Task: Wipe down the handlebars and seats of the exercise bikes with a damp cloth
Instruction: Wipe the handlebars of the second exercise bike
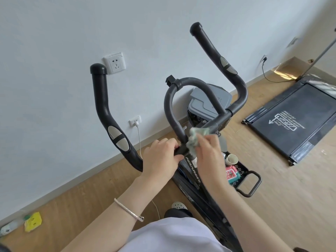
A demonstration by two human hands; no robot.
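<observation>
Handlebar (168, 106): black exercise-bike bar seen from above, two long outer grips plus an inner loop, white wall behind it.
Cloth (195, 138): pale green, all bunched up, pressed onto the handlebar right at the middle where the loop comes down.
Right hand (209, 153): fingers curled round the cloth, pinching it against the handlebar; a bit blurry tbh.
Left hand (161, 159): just left of the cloth, fingers and thumb wrapped round the handlebar's black centre piece. Thin bracelet (127, 210) on that wrist.
Console (205, 104): grey, sits behind the handlebar loop.
Tray (243, 167): black mesh, below the handlebar on the right, holding a paper cup (231, 159) and a pink pack (232, 174).
Treadmill (291, 124): on the wooden floor, well off to the handlebar's right.
Wall socket (114, 63): behind the tip of the handlebar's left grip.
</observation>
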